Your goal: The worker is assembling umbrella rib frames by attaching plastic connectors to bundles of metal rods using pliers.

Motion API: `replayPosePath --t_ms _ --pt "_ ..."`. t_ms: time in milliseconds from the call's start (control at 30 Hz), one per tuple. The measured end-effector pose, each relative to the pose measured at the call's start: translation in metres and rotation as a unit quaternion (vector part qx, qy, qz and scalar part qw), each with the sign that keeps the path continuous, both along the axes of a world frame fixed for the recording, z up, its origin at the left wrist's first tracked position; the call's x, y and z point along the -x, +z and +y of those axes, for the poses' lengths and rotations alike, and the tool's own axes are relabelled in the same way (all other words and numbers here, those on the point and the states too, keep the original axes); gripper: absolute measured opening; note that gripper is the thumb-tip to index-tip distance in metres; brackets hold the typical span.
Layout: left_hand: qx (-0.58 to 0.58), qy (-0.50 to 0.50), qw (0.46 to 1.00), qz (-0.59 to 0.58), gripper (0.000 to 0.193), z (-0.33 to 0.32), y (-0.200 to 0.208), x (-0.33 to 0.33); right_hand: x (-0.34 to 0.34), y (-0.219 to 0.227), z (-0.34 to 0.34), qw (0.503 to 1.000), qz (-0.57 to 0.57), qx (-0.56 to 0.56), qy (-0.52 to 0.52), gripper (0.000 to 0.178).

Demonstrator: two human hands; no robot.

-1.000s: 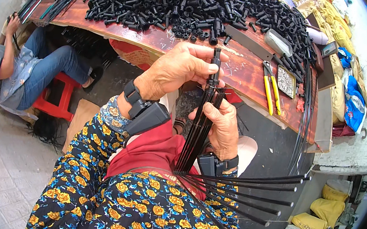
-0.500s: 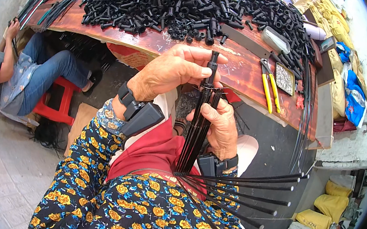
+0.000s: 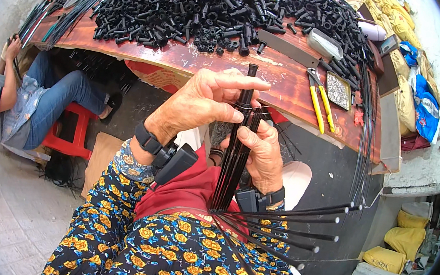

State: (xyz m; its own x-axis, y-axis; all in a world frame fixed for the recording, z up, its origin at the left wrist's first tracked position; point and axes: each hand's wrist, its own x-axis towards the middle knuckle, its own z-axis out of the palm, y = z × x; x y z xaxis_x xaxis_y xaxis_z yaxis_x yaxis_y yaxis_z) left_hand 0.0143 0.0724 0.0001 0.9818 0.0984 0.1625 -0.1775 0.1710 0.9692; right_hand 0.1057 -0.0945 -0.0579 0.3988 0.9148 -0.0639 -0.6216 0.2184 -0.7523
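Note:
Above my lap I hold an umbrella frame upright, its narrow black ribs [image 3: 228, 177] bundled together. A black plastic runner [image 3: 251, 75] with a flared top stands at the bundle's upper end. My left hand [image 3: 189, 97] grips the runner from the left between thumb and fingers, the index finger stretched across it. Closed round the upper ribs from the right is my right hand [image 3: 261, 151], its thumb pressed on their front. Several longer rods [image 3: 290, 233] with pale round tips fan out to the right from the bundle's lower end.
A wooden table [image 3: 172, 60] ahead bears a large heap of black plastic runners [image 3: 191, 14]. Yellow-handled pliers [image 3: 320, 103], a small tray [image 3: 339, 91] and a clear box [image 3: 325, 44] lie at its right. Another person [image 3: 0, 97] sits at the left by a red stool [image 3: 69, 137].
My left hand has slipped a little down the runner, so more of its top shows above the index finger. My right hand keeps its hold on the ribs. The view has shifted slightly.

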Motion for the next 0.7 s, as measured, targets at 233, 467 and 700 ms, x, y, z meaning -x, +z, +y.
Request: replayPosePath --t_ms 233,467,700 --pt "0.055 0.027 0.998 0.018 0.068 -0.0055 0.0055 0.0005 0.0009 -0.0001 0.001 1.0 -0.003 0.001 -0.01 0.023" --pt "0.056 0.044 0.997 0.032 0.069 -0.0085 0.01 0.0 -0.0006 0.0006 0.0005 1.0 0.0 0.003 -0.006 0.024" --pt "0.029 0.043 0.999 0.009 0.067 -0.0037 0.0019 -0.0007 0.0016 -0.001 0.0032 1.0 0.004 -0.001 -0.014 0.023"
